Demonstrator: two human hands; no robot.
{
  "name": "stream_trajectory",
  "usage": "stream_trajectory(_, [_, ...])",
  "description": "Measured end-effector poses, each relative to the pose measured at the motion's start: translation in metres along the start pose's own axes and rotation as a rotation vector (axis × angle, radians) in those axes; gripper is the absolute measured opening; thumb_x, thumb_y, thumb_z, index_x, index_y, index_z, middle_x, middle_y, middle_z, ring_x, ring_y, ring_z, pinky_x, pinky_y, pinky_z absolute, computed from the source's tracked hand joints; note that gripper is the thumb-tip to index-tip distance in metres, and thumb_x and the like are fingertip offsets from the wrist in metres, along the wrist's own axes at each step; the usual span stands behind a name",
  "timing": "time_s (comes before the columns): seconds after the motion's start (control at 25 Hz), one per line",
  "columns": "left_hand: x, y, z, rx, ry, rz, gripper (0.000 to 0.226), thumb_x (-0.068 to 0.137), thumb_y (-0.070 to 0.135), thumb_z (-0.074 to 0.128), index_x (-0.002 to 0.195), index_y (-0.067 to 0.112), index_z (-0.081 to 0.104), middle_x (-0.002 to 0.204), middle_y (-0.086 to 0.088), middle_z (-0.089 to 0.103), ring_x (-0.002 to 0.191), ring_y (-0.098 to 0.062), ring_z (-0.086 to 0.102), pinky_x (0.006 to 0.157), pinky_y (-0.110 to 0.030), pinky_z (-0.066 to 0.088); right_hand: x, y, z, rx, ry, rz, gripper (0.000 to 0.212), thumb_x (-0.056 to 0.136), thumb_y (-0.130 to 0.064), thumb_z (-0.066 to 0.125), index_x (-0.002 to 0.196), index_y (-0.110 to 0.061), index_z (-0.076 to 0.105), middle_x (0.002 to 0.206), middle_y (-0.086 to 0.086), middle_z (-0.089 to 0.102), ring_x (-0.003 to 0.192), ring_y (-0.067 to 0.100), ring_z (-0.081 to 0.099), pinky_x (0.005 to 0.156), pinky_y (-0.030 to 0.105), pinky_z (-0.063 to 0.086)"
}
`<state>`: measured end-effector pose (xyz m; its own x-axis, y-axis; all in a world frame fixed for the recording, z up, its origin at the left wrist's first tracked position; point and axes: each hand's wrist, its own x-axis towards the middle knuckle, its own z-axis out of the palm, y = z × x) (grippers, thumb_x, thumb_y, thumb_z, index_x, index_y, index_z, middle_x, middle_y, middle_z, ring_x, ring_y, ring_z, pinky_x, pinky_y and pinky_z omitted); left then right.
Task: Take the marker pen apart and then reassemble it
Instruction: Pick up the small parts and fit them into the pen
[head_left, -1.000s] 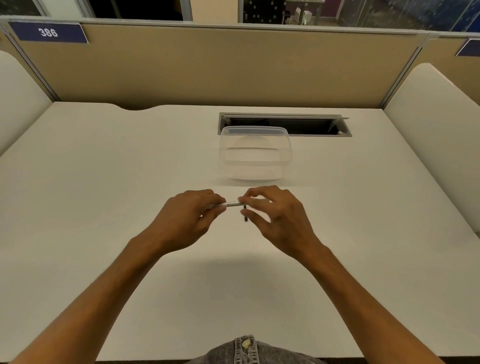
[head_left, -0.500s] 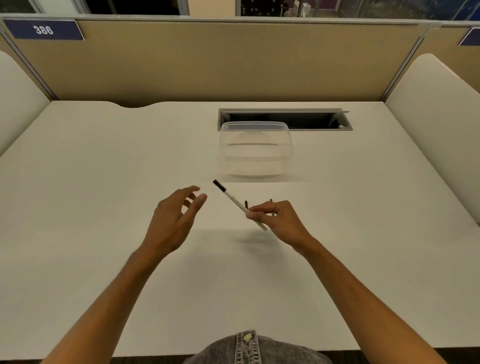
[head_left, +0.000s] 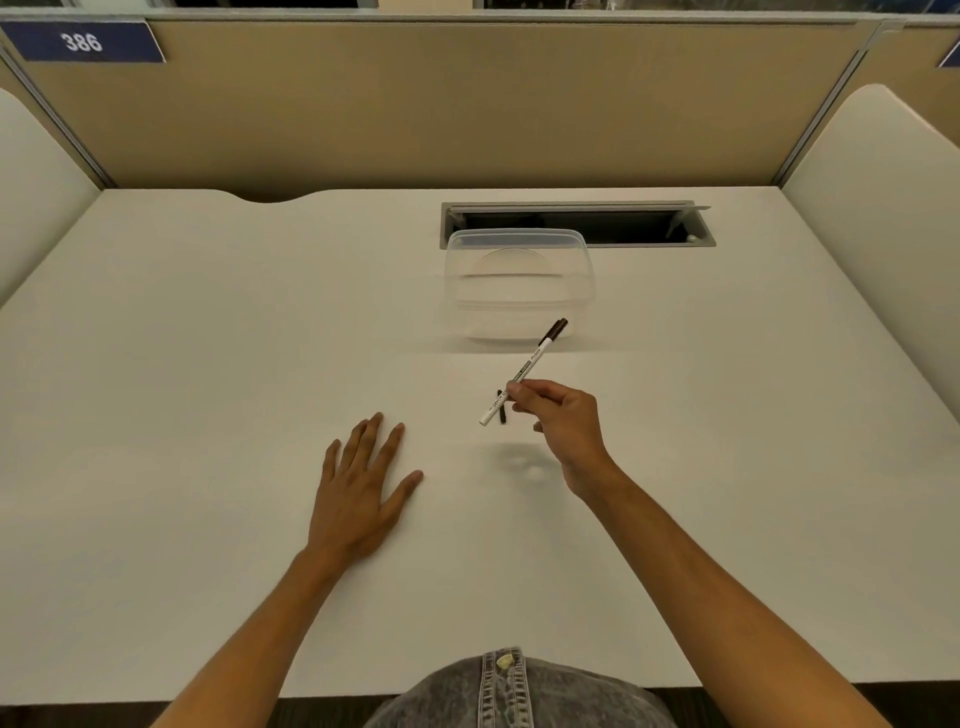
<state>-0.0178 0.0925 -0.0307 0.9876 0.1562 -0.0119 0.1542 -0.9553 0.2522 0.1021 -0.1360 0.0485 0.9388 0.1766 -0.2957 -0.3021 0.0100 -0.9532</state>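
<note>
My right hand (head_left: 563, 421) pinches a white marker pen (head_left: 530, 364) near its lower half and holds it above the desk. The pen slants up to the right, its dark end near the clear container. A small dark pen part (head_left: 502, 413) lies on the white desk (head_left: 208, 364) just behind the pen's white lower end. My left hand (head_left: 363, 478) rests flat on the desk with fingers spread, holding nothing, well to the left of the pen.
A clear plastic container (head_left: 519, 283) stands beyond the pen. Behind it an open cable slot (head_left: 576, 224) is set into the desk. Tan partition panels close off the back, and white side panels (head_left: 878, 218) flank the desk.
Both hands held the pen together; the left let go and came down flat on the desk. The right hand swung the pen so its dark end points up and right instead of left.
</note>
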Motion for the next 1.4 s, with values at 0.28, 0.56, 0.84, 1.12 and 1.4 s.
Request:
stream_trajectory(0.28, [0.001, -0.001, 0.003, -0.019, 0.034, 0.003, 0.07, 0.09, 0.066, 0.019, 0.15, 0.031, 0.02, 0.161, 0.001, 0.014, 0.148, -0.015, 0.008, 0.12, -0.043, 0.008, -0.006, 0.021, 0.021, -0.483, 0.139, -0.598, 0.011, 0.08, -0.026, 0.077, 0.086, -0.017, 0.075, 0.08, -0.007, 0.075, 0.07, 0.006, 0.065, 0.058, 0.012, 0.04])
stream_trajectory(0.56, [0.001, -0.002, 0.005, -0.044, 0.05, -0.005, 0.069, 0.09, 0.067, 0.021, 0.15, 0.033, 0.021, 0.161, 0.002, 0.015, 0.148, -0.014, 0.008, 0.12, -0.043, 0.008, -0.017, 0.056, 0.031, -0.868, 0.034, -0.889, 0.017, 0.079, -0.021, 0.078, 0.09, -0.008, 0.074, 0.081, 0.003, 0.075, 0.07, 0.019, 0.069, 0.06, 0.029, 0.051])
stream_trajectory(0.84, [0.002, -0.002, 0.006, -0.044, 0.06, 0.001, 0.07, 0.089, 0.067, 0.021, 0.15, 0.032, 0.022, 0.161, 0.002, 0.016, 0.148, -0.015, 0.009, 0.12, -0.043, 0.008, -0.018, 0.039, 0.028, -0.771, 0.025, -0.712, 0.015, 0.081, -0.025, 0.075, 0.092, -0.016, 0.074, 0.085, -0.003, 0.074, 0.074, 0.012, 0.064, 0.066, 0.021, 0.047])
stream_trajectory(1.12, [0.001, -0.003, 0.006, -0.045, 0.064, 0.001, 0.068, 0.09, 0.066, 0.022, 0.149, 0.033, 0.022, 0.161, 0.001, 0.017, 0.148, -0.015, 0.009, 0.12, -0.044, 0.008, 0.0, 0.002, 0.034, -0.696, 0.014, -0.586, 0.012, 0.082, -0.03, 0.072, 0.088, -0.02, 0.074, 0.083, -0.01, 0.074, 0.074, 0.001, 0.064, 0.061, 0.004, 0.033])
stream_trajectory(1.4, [0.001, -0.003, 0.004, -0.047, 0.053, -0.001, 0.07, 0.089, 0.068, 0.018, 0.15, 0.032, 0.021, 0.161, 0.001, 0.015, 0.148, -0.015, 0.006, 0.12, -0.042, 0.006, 0.014, -0.017, 0.038, -0.686, -0.032, -0.501, 0.012, 0.08, -0.031, 0.073, 0.084, -0.02, 0.074, 0.08, -0.011, 0.074, 0.076, 0.0, 0.066, 0.069, 0.014, 0.046])
